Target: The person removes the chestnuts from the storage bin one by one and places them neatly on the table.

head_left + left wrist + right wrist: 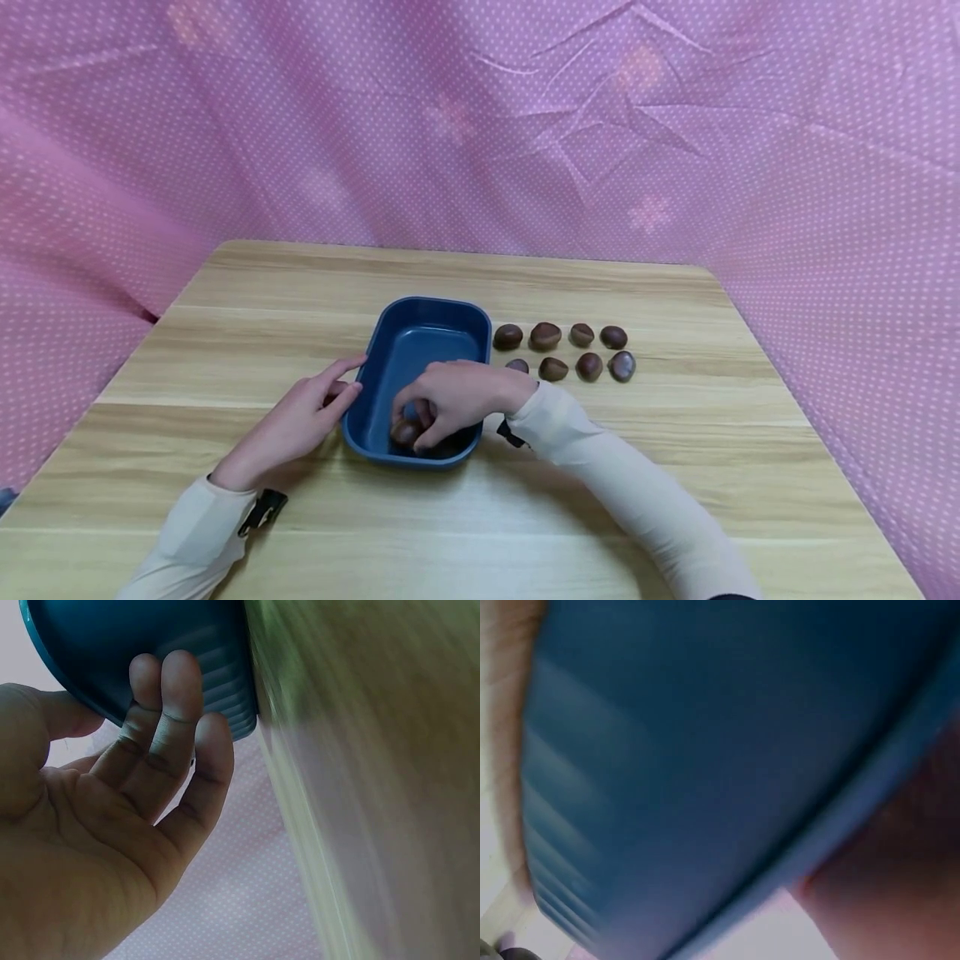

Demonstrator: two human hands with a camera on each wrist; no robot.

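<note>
A blue rectangular box with rounded corners and a ribbed outer wall stands on the table. My right hand reaches down into its near part, thumb and fingers curled around a brown chestnut. From the right wrist, the box's outer wall fills most of the view and hides the fingertips. At the left side, my left hand touches the box with thumb and index finger at the rim. In the left wrist view, the other fingers lie fairly straight against the outer wall.
Right of the box, several chestnuts lie in two rows on the wooden table, among them a far-row chestnut and a near-row chestnut. My right forearm passes in front of them. A pink dotted cloth hangs around the table.
</note>
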